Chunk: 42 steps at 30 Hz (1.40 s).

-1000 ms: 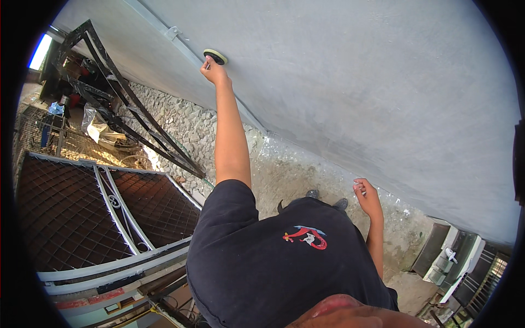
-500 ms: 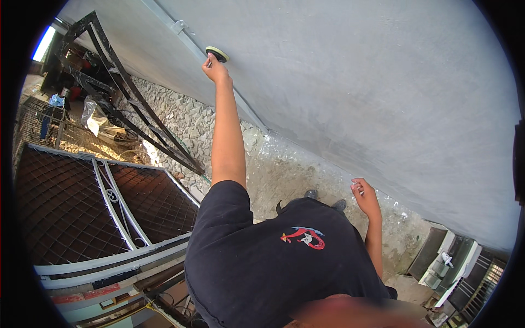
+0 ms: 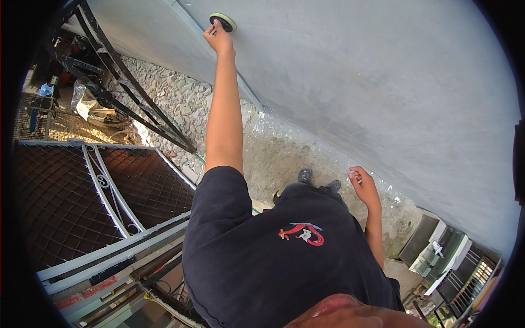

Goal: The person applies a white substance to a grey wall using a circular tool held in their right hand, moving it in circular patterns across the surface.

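My left arm reaches far up along the grey wall (image 3: 350,71). At its end my left hand (image 3: 220,39) is closed on a round sanding pad (image 3: 222,23), black on the back with a pale yellow rim. The pad's face lies against the wall, just right of a long grey strip (image 3: 202,38) running down it. My right hand (image 3: 365,186) hangs low near the foot of the wall, apart from it. Its fingers are loosely curled and apart, with nothing visible in them.
A dark metal frame (image 3: 131,87) leans at the left over loose stones (image 3: 169,90). Nearer stands a mesh panel (image 3: 60,191) with pale bars. My shoes (image 3: 305,176) are on the stained concrete (image 3: 273,158). Boxes and racks (image 3: 443,257) stand at the lower right.
My left hand has slid the sanding pad a little further up the wall and slightly away from the strip. The whole view has shifted a little; my right hand stays low.
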### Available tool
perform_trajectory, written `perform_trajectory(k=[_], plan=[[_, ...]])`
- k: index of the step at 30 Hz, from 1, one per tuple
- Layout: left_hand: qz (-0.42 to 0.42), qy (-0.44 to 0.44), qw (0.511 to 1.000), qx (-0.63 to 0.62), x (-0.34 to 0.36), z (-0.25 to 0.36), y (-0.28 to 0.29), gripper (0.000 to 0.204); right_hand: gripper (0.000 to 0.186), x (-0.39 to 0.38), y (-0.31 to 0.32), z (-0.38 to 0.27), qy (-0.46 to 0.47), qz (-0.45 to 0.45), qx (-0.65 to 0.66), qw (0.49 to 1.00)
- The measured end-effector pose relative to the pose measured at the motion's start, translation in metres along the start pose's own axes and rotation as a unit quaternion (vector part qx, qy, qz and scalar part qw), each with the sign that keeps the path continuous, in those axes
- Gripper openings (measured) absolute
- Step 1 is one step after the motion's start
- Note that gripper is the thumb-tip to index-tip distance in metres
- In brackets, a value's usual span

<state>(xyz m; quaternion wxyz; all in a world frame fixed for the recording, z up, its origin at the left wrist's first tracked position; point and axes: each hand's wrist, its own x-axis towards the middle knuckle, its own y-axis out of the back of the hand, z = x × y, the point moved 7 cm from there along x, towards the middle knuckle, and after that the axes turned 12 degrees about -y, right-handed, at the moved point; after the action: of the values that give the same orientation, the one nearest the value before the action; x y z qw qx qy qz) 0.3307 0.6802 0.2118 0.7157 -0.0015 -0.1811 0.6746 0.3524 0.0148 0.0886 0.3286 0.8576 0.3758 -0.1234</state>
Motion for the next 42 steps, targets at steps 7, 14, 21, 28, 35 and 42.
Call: perform_trajectory(k=[7,14,21,28,35,42], plan=[[0.134,-0.156,0.976,-0.07,0.02,-0.002,0.023,0.038,0.026,-0.011,0.003,0.008,0.002,-0.023,-0.028,0.999],[0.036,-0.044,0.998,-0.002,0.009,0.003,-0.013,0.052,0.025,-0.029,0.032,0.052,-0.06,-0.026,-0.038,0.997],[0.038,-0.09,0.993,0.069,-0.004,0.023,-0.015,0.038,0.024,-0.051,0.075,0.139,-0.058,-0.056,-0.063,0.995],[0.172,-0.196,0.965,-0.004,-0.015,0.063,0.073,0.039,0.024,-0.086,0.126,0.225,-0.051,-0.064,-0.024,0.996],[-0.01,-0.039,0.999,-0.011,-0.193,0.049,-0.007,0.033,0.025,-0.146,0.181,0.304,-0.086,0.005,-0.009,0.996],[0.085,-0.057,0.994,-0.045,-0.32,0.136,-0.076,0.036,0.025,-0.174,0.191,0.332,-0.042,0.038,0.071,0.996]])
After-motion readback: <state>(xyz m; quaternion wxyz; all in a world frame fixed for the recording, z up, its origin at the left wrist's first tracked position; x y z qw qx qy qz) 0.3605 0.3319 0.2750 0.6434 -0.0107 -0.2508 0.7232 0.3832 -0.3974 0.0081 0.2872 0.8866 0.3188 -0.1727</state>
